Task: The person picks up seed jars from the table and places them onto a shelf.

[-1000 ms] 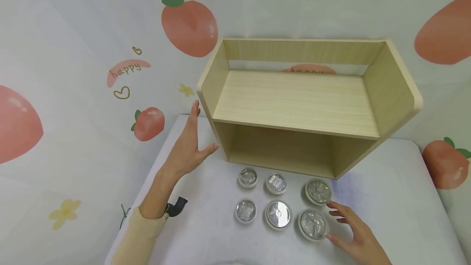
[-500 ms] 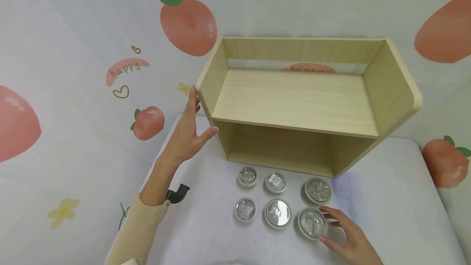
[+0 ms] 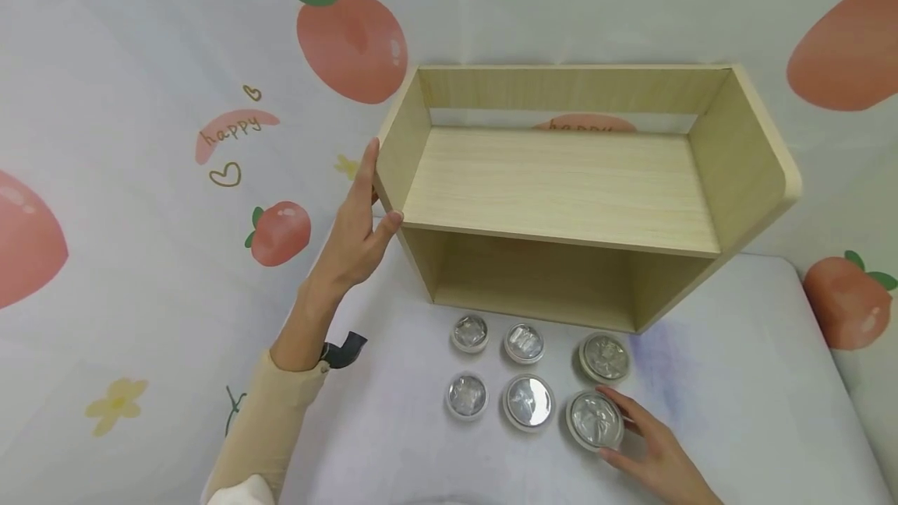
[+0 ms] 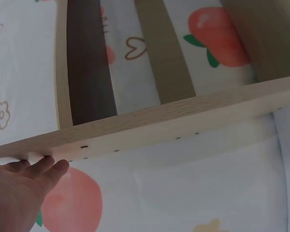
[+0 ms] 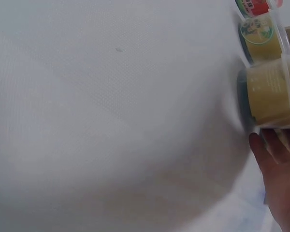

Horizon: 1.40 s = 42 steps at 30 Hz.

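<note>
In the head view my left hand (image 3: pixel 345 246) touches the left side of a two-tier pale wooden shelf (image 3: pixel 561 185). Its fingers lie along the outer face and its thumb is at the front edge; the left wrist view shows the fingertips (image 4: pixel 60 168) against the panel. Thumb and index finger of my right hand (image 3: pixel 655 446) curve round opposite sides of the front-right round plastic tub (image 3: pixel 595 419), which has a silvery top. In the right wrist view this tub (image 5: pixel 270 94) has a clear rim and yellow-brown sides; the fingers meet its near side, with contact partly hidden.
Several similar tubs stand in two rows before the shelf, among them a back-right one (image 3: pixel 605 357) and a shiny one (image 3: pixel 529 402). A white cloth (image 3: pixel 393 427) covers the table. Behind hangs a fruit-print curtain (image 3: pixel 161 45). A black curved piece (image 3: pixel 344 351) shows beside the left wrist.
My left hand has moved up and right, from beside the shelf to touching its side. My right hand has moved left and closed round the front-right tub. The tubs stay in place.
</note>
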Each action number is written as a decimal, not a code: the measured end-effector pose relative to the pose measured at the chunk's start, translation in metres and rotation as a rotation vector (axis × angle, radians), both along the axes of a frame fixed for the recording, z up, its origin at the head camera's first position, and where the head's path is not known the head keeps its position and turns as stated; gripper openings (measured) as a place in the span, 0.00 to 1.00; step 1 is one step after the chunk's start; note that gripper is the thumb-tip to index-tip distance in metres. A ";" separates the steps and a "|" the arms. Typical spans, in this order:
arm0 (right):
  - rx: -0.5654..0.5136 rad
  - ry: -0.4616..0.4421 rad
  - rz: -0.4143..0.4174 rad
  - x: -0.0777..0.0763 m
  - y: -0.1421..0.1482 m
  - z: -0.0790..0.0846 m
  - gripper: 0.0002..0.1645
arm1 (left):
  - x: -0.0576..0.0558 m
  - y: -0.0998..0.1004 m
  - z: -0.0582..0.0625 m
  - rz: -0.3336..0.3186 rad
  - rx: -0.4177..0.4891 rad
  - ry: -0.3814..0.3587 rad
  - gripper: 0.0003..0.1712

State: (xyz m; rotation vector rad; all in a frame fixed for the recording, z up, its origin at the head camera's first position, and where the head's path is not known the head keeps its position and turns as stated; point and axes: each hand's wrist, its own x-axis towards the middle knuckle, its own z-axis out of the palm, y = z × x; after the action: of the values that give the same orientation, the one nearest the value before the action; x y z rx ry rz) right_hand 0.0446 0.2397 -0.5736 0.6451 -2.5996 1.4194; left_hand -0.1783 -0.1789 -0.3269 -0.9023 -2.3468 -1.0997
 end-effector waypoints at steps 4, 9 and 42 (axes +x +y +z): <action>0.022 -0.013 -0.038 0.001 -0.004 0.000 0.55 | -0.004 0.000 0.003 -0.037 0.038 -0.004 0.50; 0.049 -0.062 -0.086 0.001 -0.009 0.007 0.55 | -0.009 -0.001 0.008 -0.097 0.115 -0.052 0.39; 0.029 -0.125 -0.032 -0.012 -0.015 0.060 0.53 | -0.023 0.007 0.019 -0.011 0.223 -0.118 0.30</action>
State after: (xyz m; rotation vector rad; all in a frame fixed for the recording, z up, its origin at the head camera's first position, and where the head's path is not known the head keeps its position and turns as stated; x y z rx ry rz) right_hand 0.0330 0.2250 -0.5132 0.5314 -2.7170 1.4602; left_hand -0.2012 -0.1721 -0.3077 -0.7892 -2.2550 -1.4210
